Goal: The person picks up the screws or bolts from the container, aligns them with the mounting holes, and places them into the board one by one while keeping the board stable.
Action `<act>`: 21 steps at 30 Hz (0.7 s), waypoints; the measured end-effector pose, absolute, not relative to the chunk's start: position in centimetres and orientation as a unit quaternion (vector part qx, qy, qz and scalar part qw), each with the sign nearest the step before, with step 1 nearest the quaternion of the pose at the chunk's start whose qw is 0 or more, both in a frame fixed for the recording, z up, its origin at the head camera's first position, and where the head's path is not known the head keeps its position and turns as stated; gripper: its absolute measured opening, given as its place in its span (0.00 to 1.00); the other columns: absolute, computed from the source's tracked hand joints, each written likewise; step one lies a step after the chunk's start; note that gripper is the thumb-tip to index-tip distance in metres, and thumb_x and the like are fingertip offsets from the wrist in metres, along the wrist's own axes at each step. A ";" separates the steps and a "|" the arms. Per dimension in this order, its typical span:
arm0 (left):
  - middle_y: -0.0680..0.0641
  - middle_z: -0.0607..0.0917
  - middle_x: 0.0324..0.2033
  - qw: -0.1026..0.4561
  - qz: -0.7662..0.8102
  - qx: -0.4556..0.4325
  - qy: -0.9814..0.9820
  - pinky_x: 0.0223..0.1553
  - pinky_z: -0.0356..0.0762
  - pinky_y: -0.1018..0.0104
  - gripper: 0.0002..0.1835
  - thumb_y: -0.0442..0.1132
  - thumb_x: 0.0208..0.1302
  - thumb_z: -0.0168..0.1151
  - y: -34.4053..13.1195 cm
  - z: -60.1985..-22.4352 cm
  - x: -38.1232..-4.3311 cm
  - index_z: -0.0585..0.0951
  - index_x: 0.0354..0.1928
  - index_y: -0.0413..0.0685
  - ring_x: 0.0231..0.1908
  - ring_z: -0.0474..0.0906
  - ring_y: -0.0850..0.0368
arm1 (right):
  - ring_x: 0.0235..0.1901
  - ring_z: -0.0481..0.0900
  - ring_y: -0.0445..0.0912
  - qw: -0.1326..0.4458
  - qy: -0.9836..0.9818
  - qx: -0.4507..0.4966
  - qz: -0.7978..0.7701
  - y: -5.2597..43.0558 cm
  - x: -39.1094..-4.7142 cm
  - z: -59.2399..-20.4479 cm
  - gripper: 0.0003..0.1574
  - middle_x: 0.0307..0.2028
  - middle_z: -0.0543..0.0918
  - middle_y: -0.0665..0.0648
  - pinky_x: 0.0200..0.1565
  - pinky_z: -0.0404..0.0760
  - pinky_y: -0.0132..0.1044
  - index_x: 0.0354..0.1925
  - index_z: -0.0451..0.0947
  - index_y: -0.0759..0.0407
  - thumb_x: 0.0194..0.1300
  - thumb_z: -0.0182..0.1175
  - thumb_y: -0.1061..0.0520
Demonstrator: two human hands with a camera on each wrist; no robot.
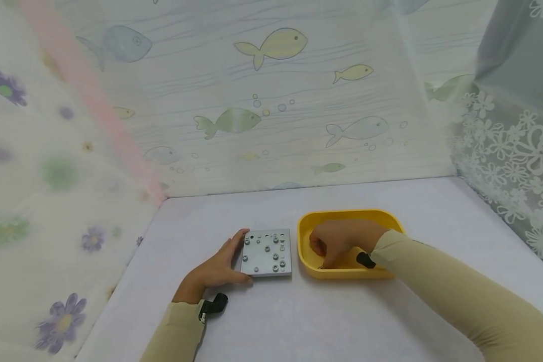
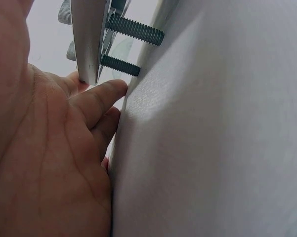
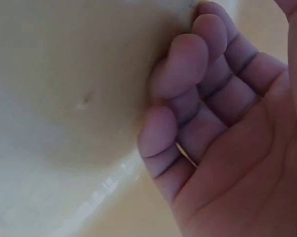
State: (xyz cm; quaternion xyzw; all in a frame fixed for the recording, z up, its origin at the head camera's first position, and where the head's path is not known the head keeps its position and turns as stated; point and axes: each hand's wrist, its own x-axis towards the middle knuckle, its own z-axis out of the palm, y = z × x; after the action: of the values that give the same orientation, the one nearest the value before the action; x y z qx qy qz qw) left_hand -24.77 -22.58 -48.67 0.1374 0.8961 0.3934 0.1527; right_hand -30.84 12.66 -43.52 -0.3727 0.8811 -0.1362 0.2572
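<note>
A silver metal plate (image 1: 260, 259) with several socket-head bolts and holes lies near the middle of the table. My left hand (image 1: 219, 266) holds its left side, the index finger at the far corner and the thumb at the near corner. Threaded bolt shanks (image 2: 133, 30) stick out under the plate (image 2: 89, 39) in the left wrist view. Inside a yellow tray (image 1: 305, 246), right of the plate, my right hand (image 1: 341, 239) reaches down with fingers curled. A tiny shiny piece (image 1: 321, 267) shows by its thumb tip; I cannot tell whether the fingers hold it.
The table (image 1: 262, 317) has a white cover. A fish-print curtain (image 1: 280, 151) hangs behind it, a flowered curtain (image 1: 90, 211) at the left and lace (image 1: 520, 166) at the right. Black wrist straps (image 1: 214, 304) sit over the beige sleeves.
</note>
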 end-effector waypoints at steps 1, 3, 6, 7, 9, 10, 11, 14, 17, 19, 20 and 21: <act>0.59 0.52 0.82 0.154 0.394 0.137 0.896 0.78 0.34 0.33 0.68 0.52 0.37 0.84 -22.6 -48.7 -24.8 0.51 0.80 0.74 0.83 0.31 0.43 | 0.25 0.71 0.36 0.255 0.881 -0.373 -0.138 12.5 -30.8 -43.5 0.16 0.22 0.76 0.41 0.32 0.71 0.31 0.29 0.80 0.50 0.50 0.79 0.48; 0.60 0.52 0.82 0.153 0.393 0.138 0.896 0.78 0.34 0.33 0.68 0.52 0.37 0.84 -22.5 -48.7 -24.8 0.51 0.80 0.75 0.83 0.32 0.44 | 0.26 0.71 0.37 0.251 0.883 -0.372 -0.138 12.3 -30.8 -43.4 0.15 0.23 0.76 0.41 0.33 0.72 0.31 0.30 0.80 0.50 0.52 0.78 0.48; 0.60 0.53 0.81 0.152 0.391 0.140 0.897 0.78 0.35 0.34 0.67 0.53 0.36 0.84 -22.5 -48.7 -24.9 0.52 0.79 0.77 0.83 0.33 0.44 | 0.27 0.72 0.38 0.247 0.884 -0.368 -0.146 12.1 -30.8 -43.3 0.14 0.25 0.77 0.41 0.34 0.73 0.32 0.31 0.81 0.48 0.54 0.77 0.48; 0.60 0.53 0.81 0.151 0.391 0.140 0.897 0.78 0.36 0.34 0.67 0.53 0.36 0.84 -22.5 -48.7 -24.9 0.52 0.79 0.78 0.83 0.34 0.45 | 0.27 0.72 0.38 0.245 0.886 -0.366 -0.147 12.1 -30.9 -43.3 0.14 0.25 0.78 0.41 0.34 0.73 0.32 0.31 0.81 0.48 0.55 0.77 0.48; 0.60 0.54 0.81 0.150 0.391 0.141 0.897 0.78 0.37 0.33 0.67 0.53 0.36 0.85 -22.5 -48.8 -24.9 0.52 0.78 0.79 0.83 0.35 0.44 | 0.28 0.73 0.38 0.239 0.887 -0.364 -0.149 12.2 -31.0 -43.3 0.13 0.26 0.79 0.42 0.35 0.74 0.33 0.32 0.81 0.46 0.56 0.77 0.47; 0.61 0.54 0.81 0.150 0.391 0.139 0.897 0.78 0.37 0.33 0.67 0.53 0.36 0.85 -22.5 -48.8 -24.9 0.52 0.78 0.80 0.83 0.35 0.44 | 0.28 0.73 0.38 0.238 0.888 -0.363 -0.152 12.2 -31.1 -43.3 0.13 0.26 0.80 0.42 0.35 0.75 0.33 0.32 0.81 0.46 0.56 0.77 0.47; 0.61 0.54 0.81 0.150 0.391 0.138 0.897 0.78 0.37 0.33 0.67 0.53 0.36 0.85 -22.5 -48.8 -24.9 0.52 0.78 0.80 0.83 0.34 0.44 | 0.28 0.74 0.39 0.234 0.889 -0.362 -0.153 12.3 -31.2 -43.3 0.12 0.27 0.80 0.42 0.36 0.75 0.34 0.32 0.81 0.45 0.57 0.77 0.47; 0.61 0.53 0.81 0.151 0.393 0.138 0.897 0.78 0.35 0.33 0.67 0.53 0.36 0.85 -22.6 -48.7 -24.9 0.52 0.78 0.80 0.83 0.33 0.44 | 0.31 0.75 0.39 0.223 0.894 -0.358 -0.151 12.5 -31.6 -43.4 0.10 0.29 0.82 0.41 0.39 0.77 0.35 0.33 0.82 0.44 0.59 0.75 0.48; 0.60 0.53 0.81 0.152 0.395 0.139 0.895 0.78 0.34 0.33 0.67 0.52 0.36 0.85 -22.6 -48.7 -24.9 0.53 0.78 0.80 0.83 0.32 0.44 | 0.33 0.77 0.40 0.221 0.897 -0.350 -0.156 12.9 -31.8 -43.5 0.07 0.31 0.83 0.41 0.43 0.79 0.36 0.35 0.83 0.43 0.61 0.73 0.50; 0.60 0.53 0.81 0.151 0.396 0.141 0.895 0.78 0.35 0.33 0.66 0.52 0.36 0.85 -22.6 -48.7 -24.9 0.53 0.78 0.79 0.83 0.33 0.44 | 0.35 0.79 0.40 0.220 0.900 -0.343 -0.156 13.1 -32.0 -43.4 0.05 0.32 0.84 0.40 0.45 0.80 0.36 0.35 0.84 0.42 0.62 0.72 0.51; 0.60 0.54 0.81 0.150 0.396 0.142 0.895 0.78 0.36 0.33 0.66 0.52 0.36 0.85 -22.6 -48.7 -24.9 0.53 0.78 0.79 0.83 0.34 0.44 | 0.35 0.79 0.41 0.221 0.901 -0.339 -0.158 13.1 -32.0 -43.4 0.04 0.32 0.84 0.40 0.45 0.81 0.36 0.35 0.85 0.42 0.63 0.72 0.52; 0.60 0.54 0.81 0.149 0.396 0.143 0.895 0.78 0.36 0.33 0.66 0.52 0.36 0.85 -22.6 -48.7 -24.9 0.53 0.78 0.79 0.83 0.34 0.45 | 0.35 0.79 0.41 0.221 0.901 -0.337 -0.161 13.2 -32.0 -43.3 0.04 0.33 0.85 0.41 0.45 0.81 0.37 0.36 0.85 0.43 0.63 0.72 0.53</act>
State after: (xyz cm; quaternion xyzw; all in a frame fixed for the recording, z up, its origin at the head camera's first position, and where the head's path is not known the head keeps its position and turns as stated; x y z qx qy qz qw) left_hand -24.94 -22.63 -48.74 0.1426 0.8949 0.3955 0.1493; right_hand -32.04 13.23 -43.28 -0.3370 0.9009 -0.1609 0.2213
